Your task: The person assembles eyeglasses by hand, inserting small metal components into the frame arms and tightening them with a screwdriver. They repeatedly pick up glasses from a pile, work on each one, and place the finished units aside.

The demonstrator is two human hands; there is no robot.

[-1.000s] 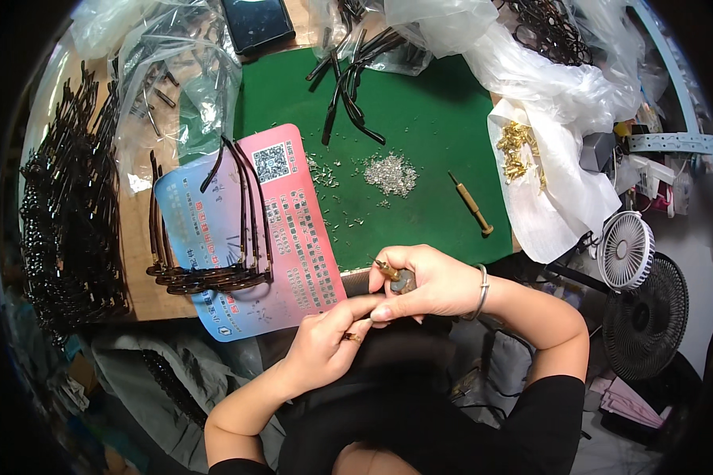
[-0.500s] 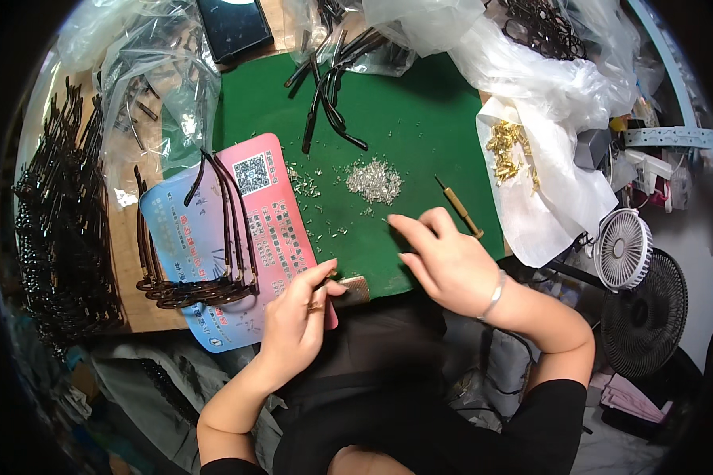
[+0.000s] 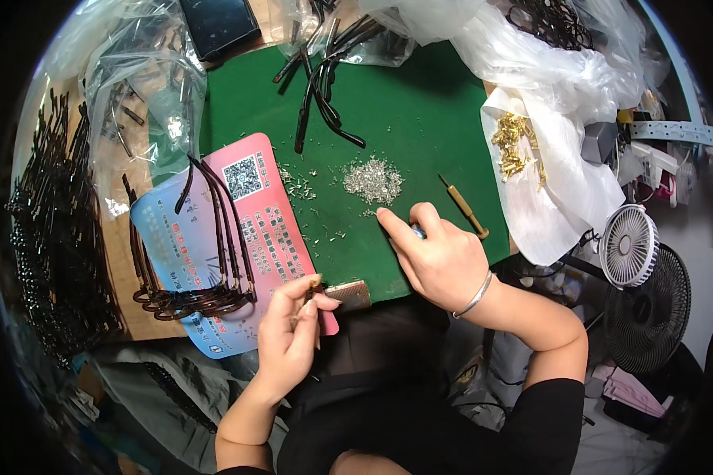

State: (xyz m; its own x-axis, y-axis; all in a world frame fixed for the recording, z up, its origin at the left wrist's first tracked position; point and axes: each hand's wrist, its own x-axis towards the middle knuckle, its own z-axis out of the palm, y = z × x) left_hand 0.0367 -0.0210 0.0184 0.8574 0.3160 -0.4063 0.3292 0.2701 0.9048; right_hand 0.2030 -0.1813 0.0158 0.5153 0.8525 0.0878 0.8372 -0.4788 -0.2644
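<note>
Down on the green mat (image 3: 420, 111), the right hand (image 3: 440, 257) grips a small blue tool, forefinger stretched toward the heap of tiny silver screws (image 3: 372, 180). The left hand (image 3: 289, 336) pinches a thin brown temple piece (image 3: 315, 283) just beside the pink-and-blue printed card (image 3: 214, 237).

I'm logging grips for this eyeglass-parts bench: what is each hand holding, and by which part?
The left hand pinches a small brown part by its lower end. The right hand grips a blue-tipped tool, mostly hidden.

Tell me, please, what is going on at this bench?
A person sits at a green mat. The left hand pinches a small brown part at the mat's near edge. The right hand holds a bluish tool and reaches toward a pile of tiny silver screws. Dark eyeglass temples lie on a pink card.
</note>
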